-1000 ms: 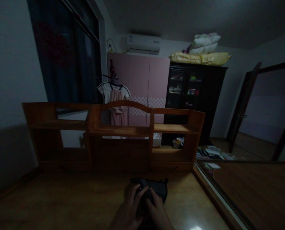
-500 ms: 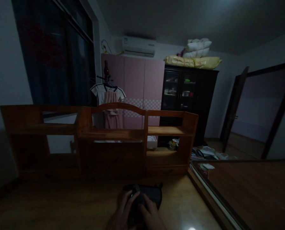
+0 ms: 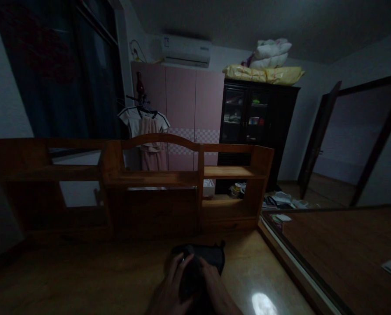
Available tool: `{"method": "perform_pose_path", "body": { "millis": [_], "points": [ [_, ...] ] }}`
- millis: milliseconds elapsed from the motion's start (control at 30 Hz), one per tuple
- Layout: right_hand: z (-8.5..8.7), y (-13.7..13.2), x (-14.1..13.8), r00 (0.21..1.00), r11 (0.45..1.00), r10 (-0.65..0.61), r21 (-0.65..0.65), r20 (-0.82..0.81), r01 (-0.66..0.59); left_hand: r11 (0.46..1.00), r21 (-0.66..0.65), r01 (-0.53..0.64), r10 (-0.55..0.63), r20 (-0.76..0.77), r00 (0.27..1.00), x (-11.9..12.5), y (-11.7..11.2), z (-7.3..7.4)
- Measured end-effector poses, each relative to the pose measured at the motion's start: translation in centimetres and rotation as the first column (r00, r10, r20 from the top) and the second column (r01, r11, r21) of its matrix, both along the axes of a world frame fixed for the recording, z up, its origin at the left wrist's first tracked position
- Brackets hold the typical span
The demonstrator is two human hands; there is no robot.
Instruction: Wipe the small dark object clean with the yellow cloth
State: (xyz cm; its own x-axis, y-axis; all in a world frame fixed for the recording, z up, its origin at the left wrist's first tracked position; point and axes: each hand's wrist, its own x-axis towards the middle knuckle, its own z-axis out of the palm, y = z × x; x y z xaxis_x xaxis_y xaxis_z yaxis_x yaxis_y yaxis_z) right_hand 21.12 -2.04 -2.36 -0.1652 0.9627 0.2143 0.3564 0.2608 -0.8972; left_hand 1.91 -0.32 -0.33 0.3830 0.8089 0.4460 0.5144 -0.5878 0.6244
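Observation:
A dark, rounded black object (image 3: 191,273) sits between my hands at the bottom middle of the head view; the dim light hides what kind it is. My left hand (image 3: 174,282) grips it from the left, fingers bent over its top, with a small bright glint near the fingertips. From the right, my right hand (image 3: 213,282) holds the same object, its fingers curled against its side. Just behind lies a flat black pouch-like item (image 3: 210,253), with a small knob or loop at its far right corner. Both rest on the pale wooden desktop (image 3: 116,271).
A wooden shelf unit (image 3: 159,178) spans the desk's back edge. Along the right runs the desk edge (image 3: 287,267), with the brown floor (image 3: 346,240) beyond. Farther off stand a pink wardrobe (image 3: 180,96), a black cabinet (image 3: 280,118) and an open door (image 3: 323,135).
The view has tilted down slightly, so the room sits higher in the picture. My right hand's fingers have shifted along the black object's right side. Both hands still hold it.

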Motion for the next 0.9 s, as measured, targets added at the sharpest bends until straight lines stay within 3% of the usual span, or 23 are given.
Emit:
{"method": "perform_pose_path", "body": {
  "millis": [267, 433, 900],
  "points": [
    [-0.7, 0.8, -0.8, 0.997, 0.994, -0.061, -0.09, -0.038, 0.057, 0.997, -0.068, 0.024, -0.023, 0.019, 1.0, -0.3, -0.2, 0.1],
    [-0.7, 0.8, -1.0, 0.993, 0.986, -0.114, -0.124, -0.026, 0.11, 0.999, -0.035, 0.032, -0.031, 0.008, 0.999, -0.5, 0.0, 0.0],
    [-0.5, 0.4, -1.6, 0.988, 0.989, -0.14, -0.056, -0.061, 0.136, 0.999, 0.038, 0.025, -0.024, -0.035, 0.999, -0.8, -0.3, -0.2]
  ]
}}
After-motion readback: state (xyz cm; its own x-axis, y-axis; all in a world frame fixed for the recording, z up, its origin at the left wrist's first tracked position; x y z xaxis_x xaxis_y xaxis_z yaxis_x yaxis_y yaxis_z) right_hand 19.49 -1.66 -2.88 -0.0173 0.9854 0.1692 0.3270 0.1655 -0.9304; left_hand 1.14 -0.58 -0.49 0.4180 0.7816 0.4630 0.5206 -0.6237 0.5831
